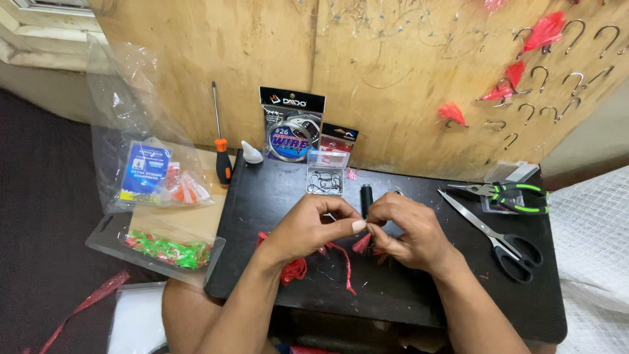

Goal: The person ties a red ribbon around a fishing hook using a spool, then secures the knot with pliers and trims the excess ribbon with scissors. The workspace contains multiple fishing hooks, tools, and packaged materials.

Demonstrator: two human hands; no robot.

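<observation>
Over a black board (pixel 419 295) on my lap, my left hand (pixel 308 226) and my right hand (pixel 409 229) meet fingertip to fingertip. Between them they pinch a small pink-red tuft (pixel 362 243) that hangs just below the fingers; what it is tied to is hidden by the fingers. Loose red strips (pixel 295 267) lie on the board under my left wrist. A black thread spool (pixel 365 196) stands upright just behind my fingers. A small clear box of hooks (pixel 325 178) stands open behind it.
Scissors (pixel 498 239) and green-handled pliers (pixel 514 195) lie at the board's right. A packet of coiled wire (pixel 290 128), an orange-handled screwdriver (pixel 221 151) and clear bags of lures (pixel 154 174) sit at the back left. Hooks with red tufts (pixel 544 33) hang on the plywood wall.
</observation>
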